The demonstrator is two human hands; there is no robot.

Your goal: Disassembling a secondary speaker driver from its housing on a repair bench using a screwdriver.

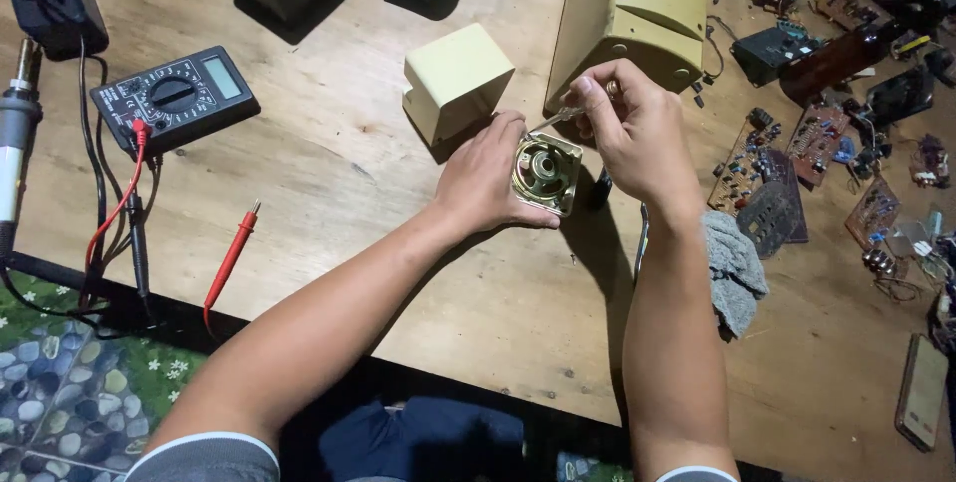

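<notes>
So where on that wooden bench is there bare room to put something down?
The widest bare patch of the bench lies between the multimeter, the cream box and the left hand. More bare wood shows along the near edge, between the grey rag and the phone. The right side is crowded with circuit boards and loose parts.

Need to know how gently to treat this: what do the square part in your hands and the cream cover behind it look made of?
Square part: apparently metal, going by its brassy sheen and reflective rings. Cream cover: likely moulded plastic, matte with rounded edges. Left hand steadies the part; right hand holds a thin shiny tool.
</notes>
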